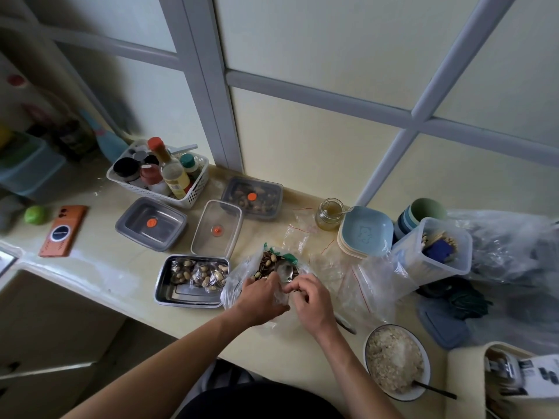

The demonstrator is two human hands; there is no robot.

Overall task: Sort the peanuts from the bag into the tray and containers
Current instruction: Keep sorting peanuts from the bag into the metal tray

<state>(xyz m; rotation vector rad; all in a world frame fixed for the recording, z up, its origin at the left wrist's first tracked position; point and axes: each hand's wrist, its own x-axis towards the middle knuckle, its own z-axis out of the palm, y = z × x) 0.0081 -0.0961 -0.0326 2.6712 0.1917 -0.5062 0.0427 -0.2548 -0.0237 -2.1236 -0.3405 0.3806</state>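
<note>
So the clear bag [237,281] of peanuts [273,258] and seeds sits open on the counter [106,267], just beside the steel tray [169,294], which has a few small peanut packets [199,275] in it. The left hand [263,294] grips the bag's rim, and the right hand [308,297] has its fingers curled on a metal spoon [285,271] dipped into the bag. A grey container [151,235] sits just behind the tray.
</note>
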